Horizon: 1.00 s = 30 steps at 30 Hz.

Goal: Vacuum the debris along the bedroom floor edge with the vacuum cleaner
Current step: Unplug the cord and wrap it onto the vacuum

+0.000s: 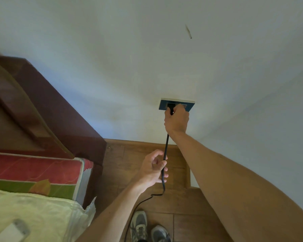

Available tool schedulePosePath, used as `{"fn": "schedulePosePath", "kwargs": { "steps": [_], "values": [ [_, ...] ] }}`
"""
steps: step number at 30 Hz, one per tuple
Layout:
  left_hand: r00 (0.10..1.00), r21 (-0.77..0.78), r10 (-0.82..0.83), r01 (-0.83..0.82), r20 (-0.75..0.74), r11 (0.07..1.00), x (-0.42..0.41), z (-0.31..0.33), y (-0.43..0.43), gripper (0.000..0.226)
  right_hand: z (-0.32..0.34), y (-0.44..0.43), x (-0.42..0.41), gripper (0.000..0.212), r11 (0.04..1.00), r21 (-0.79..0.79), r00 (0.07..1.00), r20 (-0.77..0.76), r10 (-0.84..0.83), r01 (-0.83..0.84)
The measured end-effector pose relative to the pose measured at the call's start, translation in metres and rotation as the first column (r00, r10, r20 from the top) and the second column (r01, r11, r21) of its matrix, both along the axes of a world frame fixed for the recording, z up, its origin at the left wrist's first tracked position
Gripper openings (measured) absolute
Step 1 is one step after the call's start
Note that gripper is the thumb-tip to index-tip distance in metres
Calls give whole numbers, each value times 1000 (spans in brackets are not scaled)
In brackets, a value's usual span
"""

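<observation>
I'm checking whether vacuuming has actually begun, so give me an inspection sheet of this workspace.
Surface: wooden floor, no debris discernible.
Job's things: vacuum cleaner not in view; only its black cord and plug at the wall socket.
Clutter: nothing seen on the floor.
Grips: right hand closed on the plug; left hand closed on the cord below.
Cables: cord runs down to the floor past grey shoes.
Surroundings: pale wall, wooden headboard, mattress at left.

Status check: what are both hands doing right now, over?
Right hand gripping black plug at blue wall socket. Left hand holding thin black power cord below. Vacuum cleaner out of view. Nothing blocking.
</observation>
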<state>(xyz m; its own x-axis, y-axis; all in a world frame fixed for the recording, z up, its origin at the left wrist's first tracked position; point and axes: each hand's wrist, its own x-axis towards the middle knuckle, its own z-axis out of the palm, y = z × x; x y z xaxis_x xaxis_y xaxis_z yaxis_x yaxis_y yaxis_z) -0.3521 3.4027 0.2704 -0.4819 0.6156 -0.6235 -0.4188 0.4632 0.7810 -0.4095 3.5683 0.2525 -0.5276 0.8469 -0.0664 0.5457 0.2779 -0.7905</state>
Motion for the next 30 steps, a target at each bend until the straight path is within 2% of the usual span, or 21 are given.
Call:
{"fn": "schedulePosePath", "kwargs": {
  "steps": [14, 22, 24, 26, 27, 30],
  "values": [
    [999, 10, 36, -36, -10, 999, 3, 1, -5, 9, -1, 3, 1, 16, 999, 14, 998, 31, 51, -51],
    [1000, 25, -17, 17, -17, 1000, -2, -1, -7, 8, 5, 1, 2, 14, 997, 12, 994, 79, 75, -77],
    [987, -3, -151, 151, 48, 989, 6, -4, -15, 5, -6, -14, 22, 14, 993, -20, 987, 108, 115, -114],
    [954, -61, -224, 240, 199, 969, 28, -11, -33, 13, -23, -39, 61, 16, 984, -95, 967, 192, 168, -152],
    [947, -90, -215, 242, 239, 966, 39, -16, -44, 16, -30, -50, 75, 16, 977, -138, 960, 205, 191, -165],
    [967, -93, -162, 183, 196, 979, 53, -31, -66, 7, -42, -61, 84, 18, 971, -197, 971, 170, 169, -134]
  ]
}}
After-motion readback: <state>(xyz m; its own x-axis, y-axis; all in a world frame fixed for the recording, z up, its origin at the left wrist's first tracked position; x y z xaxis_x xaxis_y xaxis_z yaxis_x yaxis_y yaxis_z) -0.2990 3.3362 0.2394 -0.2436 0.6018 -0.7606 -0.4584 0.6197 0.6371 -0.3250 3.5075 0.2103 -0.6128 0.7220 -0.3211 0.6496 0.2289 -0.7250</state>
